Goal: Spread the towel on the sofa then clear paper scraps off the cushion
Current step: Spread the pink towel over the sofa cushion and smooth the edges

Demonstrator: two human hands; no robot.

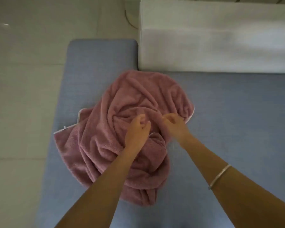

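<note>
So the pink towel (122,145) is sitting in a crumpled heap in the middle of the frame, on the blue sofa cushion (229,120). It's all folds and wrinkles, and one white-trimmed edge pokes out at the heap's left side. It's nowhere near spread out yet.

Both arms come in from the bottom of the frame and meet right over the centre of the heap. The left hand (137,127) is just left of the middle, fingers curled in toward the thumb. The right hand (174,125) is just beside it on the right, fingers bent down at a fold. Both are at the fabric, but it's blurry there, so I honestly can't tell if either one is pinching the towel or just curled above it. The two hands are close together without touching.

There's a thin bracelet (220,176) on the right forearm. A white back cushion (212,38) fills the upper right, butting against the blue one, and pale floor tiles (23,79) run down the left side.
</note>
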